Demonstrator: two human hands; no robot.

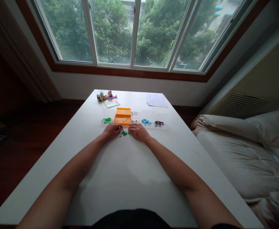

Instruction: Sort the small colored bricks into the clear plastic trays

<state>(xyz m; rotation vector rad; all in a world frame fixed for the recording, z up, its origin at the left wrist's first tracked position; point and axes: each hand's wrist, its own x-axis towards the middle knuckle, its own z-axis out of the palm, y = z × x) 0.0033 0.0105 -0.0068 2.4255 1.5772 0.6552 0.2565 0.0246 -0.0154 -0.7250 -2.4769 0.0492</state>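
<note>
A small heap of mixed green, blue and other coloured bricks [124,133] lies on the white table between my hands. My left hand [112,130] is at the heap's left, its fingers curled together; anything pinched in them is too small to make out. To the right, my right hand [139,132] rests low with its fingers stretched towards the heap, and nothing shows in them. Just beyond both hands lies an orange case [122,120], its lid raised, with small pale pieces inside. Clear compartments beside it hold green pieces [107,120], blue pieces [145,121] and dark brown pieces [159,123].
At the far left of the white table [129,178] stand small colourful figures [101,96] beside a shiny flat card or packet [112,102]. Paper sheets [156,100] lie at the far right. A beige padded sofa [244,152] is right of the table; windows are ahead.
</note>
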